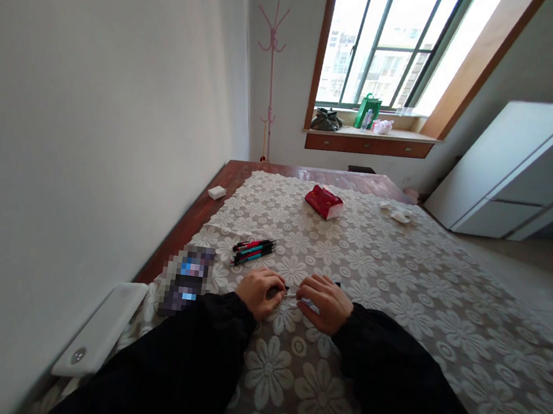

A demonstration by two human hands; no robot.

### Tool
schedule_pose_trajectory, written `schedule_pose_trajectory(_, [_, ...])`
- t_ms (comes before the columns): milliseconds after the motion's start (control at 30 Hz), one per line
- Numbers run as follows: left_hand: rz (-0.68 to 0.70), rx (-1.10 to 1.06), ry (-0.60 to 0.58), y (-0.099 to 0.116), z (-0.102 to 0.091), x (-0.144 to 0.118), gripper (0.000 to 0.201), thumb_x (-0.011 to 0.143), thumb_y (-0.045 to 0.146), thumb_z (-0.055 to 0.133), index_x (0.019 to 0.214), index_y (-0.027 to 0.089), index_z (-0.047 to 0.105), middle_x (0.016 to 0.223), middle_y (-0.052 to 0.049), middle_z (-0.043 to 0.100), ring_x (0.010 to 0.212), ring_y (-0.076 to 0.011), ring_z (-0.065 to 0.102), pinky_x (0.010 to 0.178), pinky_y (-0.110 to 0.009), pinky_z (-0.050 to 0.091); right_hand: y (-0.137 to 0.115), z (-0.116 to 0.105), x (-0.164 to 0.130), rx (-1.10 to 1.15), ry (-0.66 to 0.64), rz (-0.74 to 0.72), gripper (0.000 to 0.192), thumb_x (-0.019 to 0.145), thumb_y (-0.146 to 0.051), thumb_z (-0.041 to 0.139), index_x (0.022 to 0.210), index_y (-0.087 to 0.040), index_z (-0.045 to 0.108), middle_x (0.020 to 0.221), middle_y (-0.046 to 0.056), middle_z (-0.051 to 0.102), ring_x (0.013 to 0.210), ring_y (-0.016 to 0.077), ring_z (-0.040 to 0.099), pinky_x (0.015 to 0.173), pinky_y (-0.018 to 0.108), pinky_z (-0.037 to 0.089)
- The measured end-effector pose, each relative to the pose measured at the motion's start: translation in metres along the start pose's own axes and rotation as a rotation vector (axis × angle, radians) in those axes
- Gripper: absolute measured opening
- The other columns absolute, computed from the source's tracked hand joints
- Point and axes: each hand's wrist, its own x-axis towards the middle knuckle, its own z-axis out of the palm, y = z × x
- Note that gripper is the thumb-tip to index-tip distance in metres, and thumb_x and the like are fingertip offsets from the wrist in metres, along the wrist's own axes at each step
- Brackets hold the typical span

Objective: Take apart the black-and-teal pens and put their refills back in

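My left hand (pixel 262 292) is closed, its thumb and fingers pinched together low over the patterned tablecloth (pixel 269 371). Facing it, my right hand (pixel 325 302) has its fingers curled round and is also closed. A thin, pale pen-like piece (pixel 290 295) runs between the fingertips of both hands, with a small dark part by the left fingers. Its exact kind is mostly hidden. Something small and dark pokes out behind the right hand. Just beyond my left hand lies a bundle of red, blue and black pens (pixel 253 251), side by side.
A blurred-out dark item (pixel 188 281) and a long white device (pixel 103 327) lie to the left. Farther back are a small white block (pixel 216 192), a red tissue pack (pixel 324 202) and crumpled white tissue (pixel 400 216). The wall (pixel 116 113) borders the table's left side.
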Motion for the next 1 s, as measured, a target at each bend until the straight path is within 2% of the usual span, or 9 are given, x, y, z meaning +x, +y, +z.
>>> schedule_pose_trajectory(167, [-0.018,0.012,0.009,0.002,-0.003,0.0,0.022,0.07,0.009,0.061,0.087,0.021,0.065,0.095,-0.004,0.071,0.095,-0.0226,0.062,0.091,-0.037,0.046,0.004,-0.004,-0.002,-0.006,0.013,0.023,0.01,0.088,-0.016,0.05,0.089,-0.021,0.058,0.087,0.005,0.062,0.082,0.0198,0.052,0.074,0.033,0.038])
schedule_pose_trajectory(333, [-0.026,0.078,-0.011,0.007,-0.006,0.001,0.033,0.066,0.013,0.063,0.098,0.02,0.06,0.095,-0.006,0.068,0.095,-0.0257,0.061,0.088,-0.039,0.047,0.003,0.0,-0.002,-0.024,-0.008,0.017,0.007,0.087,-0.028,0.059,0.09,-0.021,0.059,0.086,0.005,0.062,0.082,0.0208,0.052,0.072,0.034,0.037])
schedule_pose_trajectory(467, [-0.029,0.083,-0.017,0.007,-0.006,0.001,0.031,0.067,0.018,0.067,0.098,0.021,0.061,0.097,-0.006,0.067,0.098,-0.0268,0.06,0.089,-0.04,0.047,0.001,0.006,0.0,-0.038,-0.04,0.006,0.007,0.089,-0.028,0.058,0.092,-0.022,0.061,0.088,0.005,0.063,0.084,0.0206,0.053,0.073,0.034,0.037])
schedule_pose_trajectory(667, [-0.014,0.059,-0.024,0.003,-0.003,0.001,0.026,0.067,0.013,0.065,0.092,0.02,0.061,0.095,-0.005,0.068,0.096,-0.0249,0.06,0.089,-0.038,0.046,-0.004,0.012,0.004,-0.058,-0.029,0.006,0.009,0.095,-0.025,0.054,0.091,-0.021,0.061,0.088,0.005,0.062,0.085,0.0207,0.053,0.075,0.034,0.039])
schedule_pose_trajectory(833, [-0.025,0.087,-0.04,0.003,-0.003,0.001,0.024,0.072,0.017,0.065,0.095,0.021,0.063,0.098,-0.005,0.068,0.099,-0.0254,0.059,0.091,-0.039,0.044,-0.003,0.013,0.004,-0.06,0.035,0.068,0.01,0.092,-0.03,0.061,0.096,-0.021,0.061,0.094,0.007,0.062,0.091,0.0225,0.053,0.079,0.035,0.041])
schedule_pose_trajectory(1000, [-0.031,0.083,-0.047,0.004,-0.003,0.001,0.016,0.075,0.018,0.066,0.091,0.021,0.065,0.096,-0.005,0.069,0.099,-0.025,0.059,0.091,-0.038,0.044,0.003,0.011,0.0,-0.064,0.021,0.111,0.017,0.088,-0.032,0.063,0.102,-0.022,0.062,0.098,0.007,0.063,0.092,0.0229,0.054,0.079,0.036,0.042])
